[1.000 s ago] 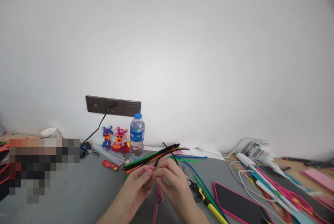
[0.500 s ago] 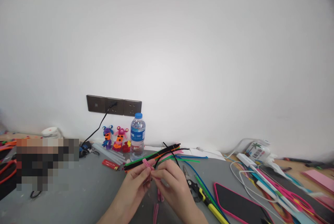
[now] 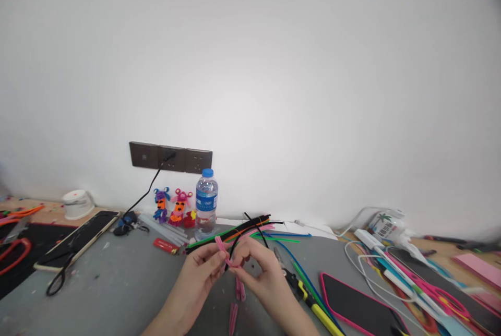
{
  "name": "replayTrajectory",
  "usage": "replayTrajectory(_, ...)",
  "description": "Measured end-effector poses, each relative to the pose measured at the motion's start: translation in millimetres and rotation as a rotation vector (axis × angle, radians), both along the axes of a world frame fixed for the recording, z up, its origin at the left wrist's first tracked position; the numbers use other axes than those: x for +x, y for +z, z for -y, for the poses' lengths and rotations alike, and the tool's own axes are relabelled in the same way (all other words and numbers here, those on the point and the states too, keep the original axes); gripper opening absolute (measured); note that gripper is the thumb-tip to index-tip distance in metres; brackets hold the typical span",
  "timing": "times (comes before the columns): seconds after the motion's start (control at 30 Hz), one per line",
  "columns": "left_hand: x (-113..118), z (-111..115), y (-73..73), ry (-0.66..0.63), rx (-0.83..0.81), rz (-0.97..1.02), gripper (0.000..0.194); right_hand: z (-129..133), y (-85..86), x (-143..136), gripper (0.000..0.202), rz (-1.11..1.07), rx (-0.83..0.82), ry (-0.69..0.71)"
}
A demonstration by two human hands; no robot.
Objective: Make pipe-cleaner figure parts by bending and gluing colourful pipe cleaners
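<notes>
My left hand (image 3: pixel 205 269) pinches a folded pink pipe cleaner (image 3: pixel 221 245), whose looped end sticks up above the thumb. Close against it, my right hand (image 3: pixel 256 265) has its thumb and forefinger closed at the lower end of the same pink piece. A black pipe cleaner (image 3: pixel 237 242) curves up from between the two hands; its lower end is partly hidden by the fingers. Beneath the hands, short pink pipe cleaner pieces (image 3: pixel 233 318) lie on the grey mat (image 3: pixel 129 294). A bundle of black, green and pink pipe cleaners (image 3: pixel 250 225) rests just beyond the fingers.
A water bottle (image 3: pixel 206 205) stands by the wall beside small pipe cleaner figures (image 3: pixel 179 208). Yellow-handled pliers (image 3: pixel 313 304) and a pink-edged phone (image 3: pixel 360 302) lie to the right, near pink scissors (image 3: pixel 442 294). At left are another phone (image 3: pixel 78 239) and orange-handled scissors (image 3: pixel 15 255).
The right fingers have spread into a rounder pinch and shifted slightly right, with more of the pink piece showing. At far left, the blurred patch is gone, uncovering a phone.
</notes>
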State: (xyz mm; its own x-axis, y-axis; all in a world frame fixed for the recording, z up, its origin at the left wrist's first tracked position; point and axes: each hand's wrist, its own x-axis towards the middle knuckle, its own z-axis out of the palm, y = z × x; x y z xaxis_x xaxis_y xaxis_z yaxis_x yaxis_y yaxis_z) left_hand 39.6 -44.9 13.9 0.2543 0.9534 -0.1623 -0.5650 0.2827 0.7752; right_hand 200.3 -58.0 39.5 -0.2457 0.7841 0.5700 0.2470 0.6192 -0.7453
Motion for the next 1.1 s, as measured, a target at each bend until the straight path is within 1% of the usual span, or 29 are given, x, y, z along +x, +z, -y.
replayTrajectory(0.1,-1,0,2.1,-0.010,0.038,-0.019,0.030,-1,-0.4,1,0.016,-0.016,0.000,0.020)
replayTrajectory(0.23,-2,2,7.1,-0.069,0.066,-0.085,0.029,-2,-0.6,3,0.018,-0.042,-0.036,0.047)
replayTrajectory(0.4,-3,3,11.3,-0.172,0.074,-0.161,0.035,1,5.3,8,0.023,-0.051,-0.136,0.107)
replayTrajectory(0.6,-4,5,13.4,-0.317,0.059,-0.126,0.040,6,16.3,13,0.024,-0.042,-0.252,0.196)
replayTrajectory(0.73,-5,8,17.6,-0.413,0.088,-0.127,0.039,6,16.2,17,0.024,-0.100,-0.329,0.260)
replayTrajectory(0.83,-5,10,19.6,-0.466,0.070,-0.160,0.038,6,13.4,18,0.021,-0.089,-0.394,0.295)
replayTrajectory(0.9,-7,11,20.0,-0.502,0.048,-0.175,0.038,7,13.4,18,0.019,-0.070,-0.409,0.320)
replayTrajectory(1.1,-12,10,15.9,-0.635,0.047,-0.180,0.034,11,21.5,16,0.017,-0.048,-0.389,0.362)
